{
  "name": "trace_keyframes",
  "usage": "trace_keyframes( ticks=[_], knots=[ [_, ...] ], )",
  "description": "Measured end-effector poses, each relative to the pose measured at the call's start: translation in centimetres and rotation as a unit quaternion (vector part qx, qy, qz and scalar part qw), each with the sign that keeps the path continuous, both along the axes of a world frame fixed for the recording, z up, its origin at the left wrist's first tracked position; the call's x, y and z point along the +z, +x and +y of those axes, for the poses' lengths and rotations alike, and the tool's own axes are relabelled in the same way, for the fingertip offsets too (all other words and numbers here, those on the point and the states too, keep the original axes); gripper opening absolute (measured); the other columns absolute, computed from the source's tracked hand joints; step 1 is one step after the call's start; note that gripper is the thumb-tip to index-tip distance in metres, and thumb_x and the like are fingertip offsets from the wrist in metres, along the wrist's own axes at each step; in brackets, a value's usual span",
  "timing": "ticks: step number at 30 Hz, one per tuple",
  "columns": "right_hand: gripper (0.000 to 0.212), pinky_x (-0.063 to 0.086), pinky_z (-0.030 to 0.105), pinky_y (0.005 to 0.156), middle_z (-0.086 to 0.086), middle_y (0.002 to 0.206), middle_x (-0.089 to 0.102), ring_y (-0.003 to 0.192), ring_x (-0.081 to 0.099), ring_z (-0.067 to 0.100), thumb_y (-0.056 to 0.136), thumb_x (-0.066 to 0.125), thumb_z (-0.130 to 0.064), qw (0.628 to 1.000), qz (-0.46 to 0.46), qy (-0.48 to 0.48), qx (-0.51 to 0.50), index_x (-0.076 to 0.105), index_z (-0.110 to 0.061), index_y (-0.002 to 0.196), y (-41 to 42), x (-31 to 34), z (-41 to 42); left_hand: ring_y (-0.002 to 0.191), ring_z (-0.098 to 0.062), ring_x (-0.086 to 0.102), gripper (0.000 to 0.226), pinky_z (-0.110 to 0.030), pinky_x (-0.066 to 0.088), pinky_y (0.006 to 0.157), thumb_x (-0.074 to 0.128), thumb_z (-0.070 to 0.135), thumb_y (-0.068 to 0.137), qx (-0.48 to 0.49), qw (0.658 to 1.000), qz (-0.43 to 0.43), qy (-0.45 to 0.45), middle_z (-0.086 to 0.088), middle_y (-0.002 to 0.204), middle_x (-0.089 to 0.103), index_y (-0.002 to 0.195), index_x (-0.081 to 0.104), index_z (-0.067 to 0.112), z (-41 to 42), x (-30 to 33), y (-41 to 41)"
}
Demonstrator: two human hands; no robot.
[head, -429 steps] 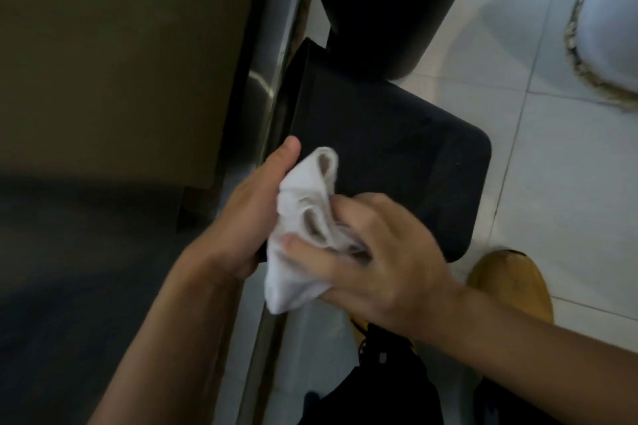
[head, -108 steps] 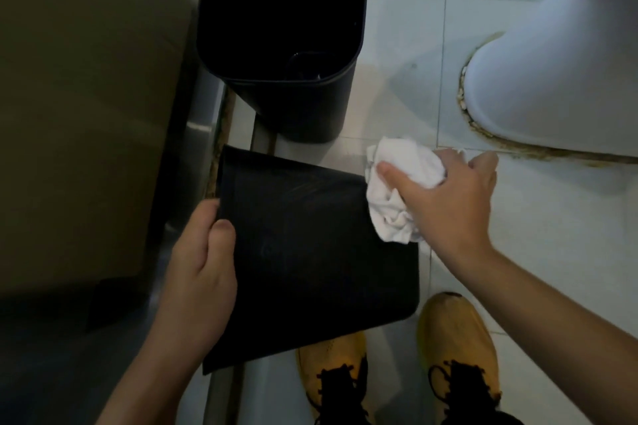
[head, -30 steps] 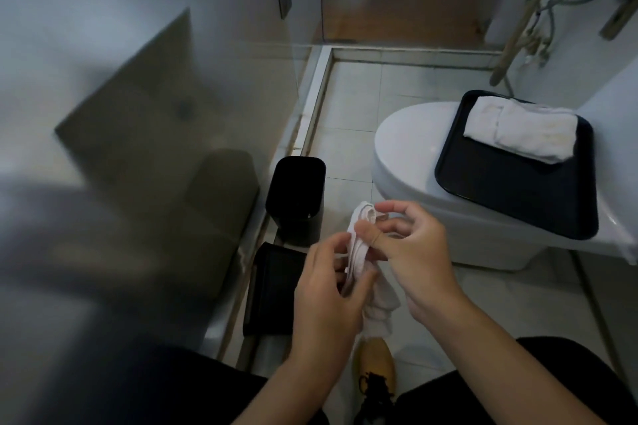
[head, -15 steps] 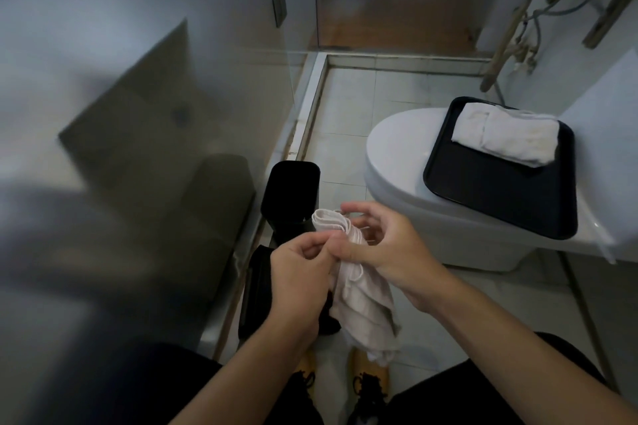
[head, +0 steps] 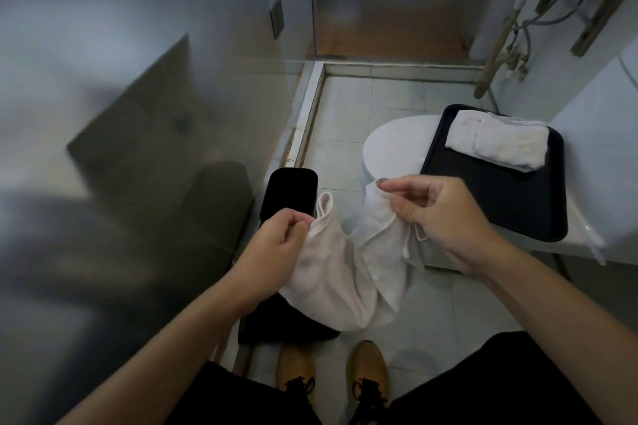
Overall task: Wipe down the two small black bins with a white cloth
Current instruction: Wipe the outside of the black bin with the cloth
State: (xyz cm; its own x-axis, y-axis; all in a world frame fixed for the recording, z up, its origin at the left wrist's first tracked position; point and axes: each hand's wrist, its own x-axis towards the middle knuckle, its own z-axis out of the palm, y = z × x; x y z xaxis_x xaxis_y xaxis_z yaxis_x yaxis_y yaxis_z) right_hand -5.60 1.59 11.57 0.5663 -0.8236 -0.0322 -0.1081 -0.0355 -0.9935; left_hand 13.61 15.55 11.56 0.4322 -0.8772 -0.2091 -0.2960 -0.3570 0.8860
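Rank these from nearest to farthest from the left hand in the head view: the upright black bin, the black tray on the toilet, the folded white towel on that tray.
From the left hand:
1. Upright black bin, on the floor just beyond the knuckles.
2. Black tray, off to the right on the toilet lid.
3. Folded white towel, at the tray's far right end.

Dim bathroom, pale tiled floor (head: pixel 348 121)
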Motion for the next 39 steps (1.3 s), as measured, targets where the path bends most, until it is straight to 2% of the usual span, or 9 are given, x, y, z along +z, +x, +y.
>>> trace_keyframes(
  ticks=[3,6,11,15,18,23,28,33,39],
  knots=[
    [0.039,0.051,0.028,0.087,-0.004,0.100,0.075,0.094,0.066,0.014,0.096,0.060,0.001,0.996,0.029,-0.073,-0.050,0.074,-0.035,0.096,-0.5,0.8,-1.0,0.076,-0.006,0.060,0.020,-0.023,0.048,0.069,0.051,0.033,0.098,-0.048,0.995,-0.091,-0.008,0.001,0.084,0.065,0.096,0.064,0.018,-0.1,0.9,1.1],
    [0.042,0.046,0.026,0.077,0.001,0.089,0.064,0.081,0.056,0.014,0.099,0.053,0.001,0.992,0.022,-0.091,-0.090,0.069,-0.039,0.103,-1.0,1.3,-1.4,0.067,-0.010,0.059,0.026,-0.033,0.049,0.063,0.056,0.030,0.096,0.020,0.986,-0.158,-0.048,-0.006,0.075,0.066,0.084,0.067,0.010,-0.2,1.2,2.6],
    [0.025,0.053,0.022,0.085,0.012,0.099,0.074,0.088,0.067,0.011,0.083,0.074,-0.004,0.992,-0.057,0.016,-0.111,0.076,-0.023,0.100,-0.8,3.1,-0.1,0.075,-0.021,0.052,0.027,-0.034,0.041,0.063,0.047,0.023,0.096,0.232,0.971,-0.030,-0.041,-0.017,0.082,0.059,0.089,0.061,0.001,-0.4,1.0,3.9],
    [0.030,0.058,0.020,0.077,0.008,0.087,0.076,0.078,0.069,0.012,0.064,0.076,-0.008,0.961,-0.178,0.181,-0.110,0.076,-0.011,0.094,2.3,5.3,2.4,0.107,-0.012,0.047,0.040,-0.027,0.041,0.092,0.061,0.022,0.090,0.171,0.933,-0.291,-0.122,-0.001,0.120,0.051,0.128,0.049,0.015,0.6,2.8,-0.2],
    [0.023,0.060,0.026,0.077,0.007,0.086,0.077,0.080,0.073,0.014,0.072,0.075,0.000,0.937,-0.202,0.255,-0.128,0.075,-0.008,0.093,4.9,5.8,3.9,0.106,0.001,0.055,0.050,-0.021,0.049,0.088,0.065,0.042,0.085,0.020,0.969,-0.188,-0.161,0.014,0.115,0.057,0.130,0.051,0.026,0.3,4.3,-4.5],
    [0.020,0.059,0.023,0.067,0.009,0.086,0.077,0.078,0.074,0.014,0.077,0.073,0.005,0.928,-0.218,0.264,-0.146,0.073,-0.004,0.096,5.4,6.2,3.9,0.076,-0.004,0.064,0.024,-0.030,0.058,0.068,0.070,0.039,0.082,0.036,0.975,-0.134,-0.171,0.009,0.082,0.067,0.097,0.066,0.021,-0.7,4.1,-3.6],
    [0.042,0.059,0.024,0.068,0.015,0.092,0.076,0.078,0.073,0.018,0.060,0.079,-0.010,0.977,-0.105,0.173,-0.065,0.073,-0.003,0.101,2.0,7.1,2.1,0.062,-0.009,0.051,0.023,-0.017,0.041,0.056,0.064,0.032,0.090,0.049,0.928,-0.259,-0.262,0.004,0.069,0.055,0.078,0.055,0.015,-1.1,6.3,-2.6],
    [0.025,0.056,0.013,0.073,0.002,0.087,0.078,0.082,0.074,0.009,0.071,0.083,-0.012,0.993,0.111,0.029,-0.021,0.078,-0.014,0.095,-2.8,7.5,0.5,0.061,0.009,0.046,0.019,-0.007,0.034,0.055,0.051,0.026,0.100,0.097,0.911,-0.288,-0.279,0.013,0.070,0.044,0.088,0.045,0.012,-2.0,10.0,1.3],
    [0.020,0.053,0.040,0.068,0.003,0.069,0.071,0.067,0.066,0.022,0.091,0.062,-0.009,0.880,0.235,-0.408,-0.054,0.075,-0.014,0.077,-2.7,6.1,-0.1,0.063,0.010,0.049,0.016,-0.004,0.037,0.056,0.049,0.029,0.100,0.058,0.880,-0.392,-0.261,0.013,0.070,0.047,0.091,0.048,0.016,-2.0,13.0,3.5]
  ],
)
